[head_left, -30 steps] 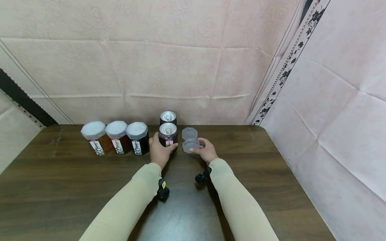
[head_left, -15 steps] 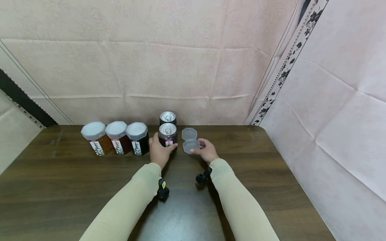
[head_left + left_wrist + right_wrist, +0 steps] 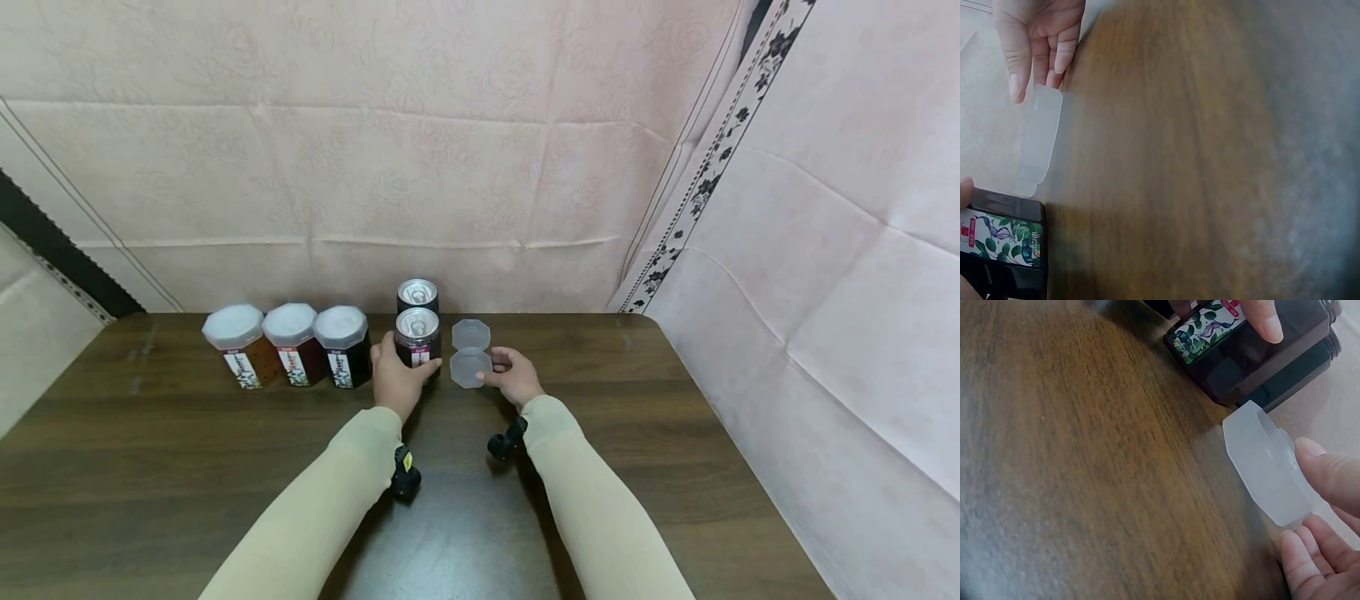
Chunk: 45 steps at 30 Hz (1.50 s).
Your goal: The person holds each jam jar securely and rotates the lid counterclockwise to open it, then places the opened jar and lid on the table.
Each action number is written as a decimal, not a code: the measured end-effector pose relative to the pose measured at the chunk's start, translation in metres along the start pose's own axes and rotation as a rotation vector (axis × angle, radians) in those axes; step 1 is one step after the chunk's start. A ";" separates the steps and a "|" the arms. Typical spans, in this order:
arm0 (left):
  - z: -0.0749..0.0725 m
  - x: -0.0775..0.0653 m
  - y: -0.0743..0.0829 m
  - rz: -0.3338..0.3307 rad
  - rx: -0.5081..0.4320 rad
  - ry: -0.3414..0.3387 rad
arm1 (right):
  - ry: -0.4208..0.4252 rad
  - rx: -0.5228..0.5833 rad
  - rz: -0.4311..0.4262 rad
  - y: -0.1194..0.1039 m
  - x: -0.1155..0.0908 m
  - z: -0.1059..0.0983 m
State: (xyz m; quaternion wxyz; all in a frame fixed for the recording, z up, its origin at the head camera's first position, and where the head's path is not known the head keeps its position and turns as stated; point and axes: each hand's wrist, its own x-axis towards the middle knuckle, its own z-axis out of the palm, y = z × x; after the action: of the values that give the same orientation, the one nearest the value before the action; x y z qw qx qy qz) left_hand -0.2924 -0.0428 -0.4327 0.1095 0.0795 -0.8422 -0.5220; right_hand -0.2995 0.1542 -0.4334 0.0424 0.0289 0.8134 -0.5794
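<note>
My left hand [image 3: 397, 379] grips a dark jar [image 3: 1229, 369] with a silver pull-tab top, thumb on one side and fingers on the other. A second dark jar [image 3: 417, 292] stands right behind it. Two translucent octagonal plastic lids [image 3: 470, 333] lie on the table to the right of the jars, one behind the other. Beside the nearer lid [image 3: 1266, 469] is my right hand [image 3: 516, 379], its thumb apart from the lid and its fingertips at the lid's edge; it does not pinch the lid.
Three jars with frosted caps stand in a row at the left: an orange-brown jar [image 3: 251, 362], a reddish jar [image 3: 303, 358] and a black jar [image 3: 348, 362]. A pale cloth [image 3: 420, 183] hangs behind the wooden table [image 3: 465, 533].
The nearer lid has dropped from my right hand's pinch to lie flat in front of the other lid. My left hand stays on the jar.
</note>
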 end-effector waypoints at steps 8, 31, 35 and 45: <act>-0.002 -0.006 0.000 0.004 0.022 -0.013 | 0.012 -0.001 -0.029 -0.003 -0.007 0.000; -0.021 -0.031 0.002 0.058 -0.036 -0.088 | 0.014 -0.090 -0.106 -0.011 -0.028 -0.012; -0.026 -0.038 0.001 0.084 -0.038 -0.095 | 0.009 -0.117 -0.119 -0.011 -0.033 -0.012; -0.042 -0.050 -0.003 0.110 0.060 -0.143 | 0.004 -0.126 -0.131 -0.010 -0.045 -0.010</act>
State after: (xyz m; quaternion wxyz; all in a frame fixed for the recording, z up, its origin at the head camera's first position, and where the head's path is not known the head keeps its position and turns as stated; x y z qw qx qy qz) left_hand -0.2334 -0.0678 -0.4228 0.0753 -0.0013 -0.8661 -0.4941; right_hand -0.2562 0.1608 -0.4160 0.0043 -0.0260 0.8484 -0.5286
